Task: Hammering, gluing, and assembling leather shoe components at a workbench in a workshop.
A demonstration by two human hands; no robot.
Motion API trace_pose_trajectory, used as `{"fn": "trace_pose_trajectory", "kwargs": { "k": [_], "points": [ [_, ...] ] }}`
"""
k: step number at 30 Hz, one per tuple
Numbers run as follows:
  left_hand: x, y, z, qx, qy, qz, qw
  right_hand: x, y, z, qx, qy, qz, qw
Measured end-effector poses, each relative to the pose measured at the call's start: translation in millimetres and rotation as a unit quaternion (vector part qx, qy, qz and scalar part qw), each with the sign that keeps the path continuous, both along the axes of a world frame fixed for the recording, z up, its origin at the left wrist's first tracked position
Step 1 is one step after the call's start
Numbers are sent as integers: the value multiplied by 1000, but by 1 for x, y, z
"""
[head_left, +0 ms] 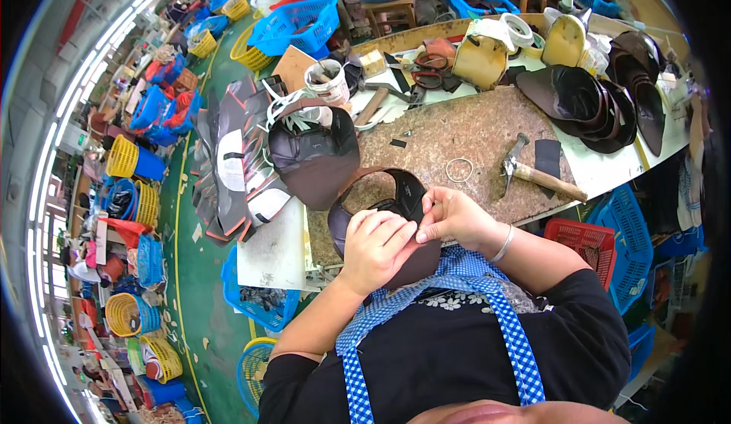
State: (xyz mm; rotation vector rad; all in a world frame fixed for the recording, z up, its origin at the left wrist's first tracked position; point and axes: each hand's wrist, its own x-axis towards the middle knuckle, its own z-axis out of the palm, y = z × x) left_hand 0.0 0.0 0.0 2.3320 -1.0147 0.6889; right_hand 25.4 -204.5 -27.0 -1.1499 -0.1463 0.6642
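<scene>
A dark brown cap (415, 268) is held close to my body at the board's near edge, its hollow inside facing up. My left hand (375, 250) curls over its near side with the fingers bent. At the cap's rim, my right hand (457, 220) pinches with thumb and forefinger, and the fingertips of both hands almost meet. Whatever small part lies between them is hidden. A second brown cap (324, 166) rests just beyond, brim towards me. On the worn brown board (426, 134) lie a hammer (544, 179), a thin pale ring (459, 169) and a dark rectangular piece (547, 159).
Several brown caps (582, 104) are stacked at the right. Scissors (432, 73), a tool-filled white bucket (327, 83) and a yellowish rounded block (481, 60) line the back. Dark pieces (217, 157) pile up at the left. A red basket (582, 245) stands near my right elbow.
</scene>
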Motion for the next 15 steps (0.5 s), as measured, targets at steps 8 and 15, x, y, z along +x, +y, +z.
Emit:
{"fn": "trace_pose_trajectory", "kwargs": {
  "k": [8,15],
  "points": [
    [17,1,-22,54,62,18,996,-5,-12,-18,46,77,-78,993],
    [44,43,-60,188,230,78,952,3,-30,-21,48,70,-203,975]
  ]
}}
